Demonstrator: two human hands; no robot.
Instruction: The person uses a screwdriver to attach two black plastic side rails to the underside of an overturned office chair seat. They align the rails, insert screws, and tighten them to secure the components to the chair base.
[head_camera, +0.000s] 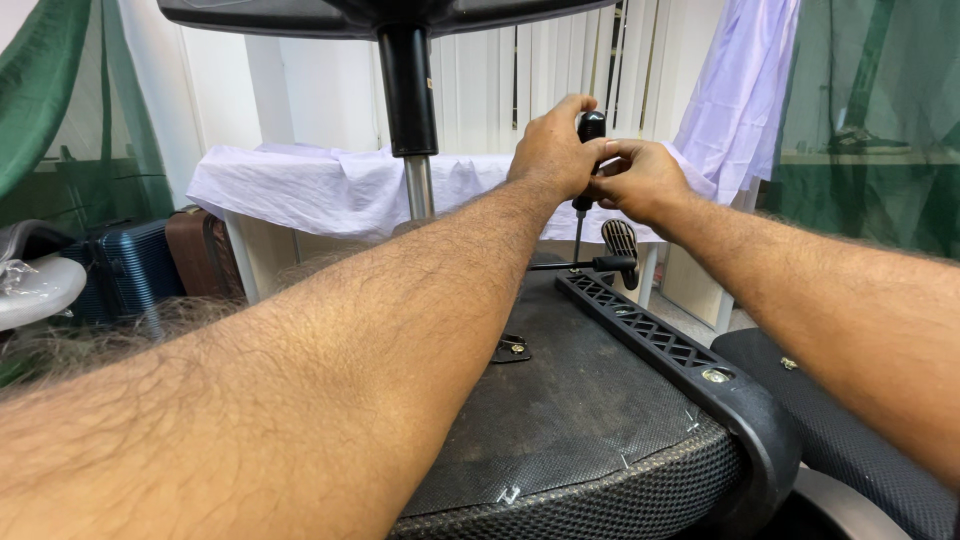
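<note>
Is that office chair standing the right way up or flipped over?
Flipped over. The chair seat shows its stapled underside, and both hands hold a screwdriver upright above it.

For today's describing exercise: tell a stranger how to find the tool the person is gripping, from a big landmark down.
Start at the upturned black chair seat filling the lower middle. Follow its black plastic armrest bracket to the far end, where the left hand and right hand meet. The screwdriver stands upright between them, the only thin metal shaft with a black handle.
</note>
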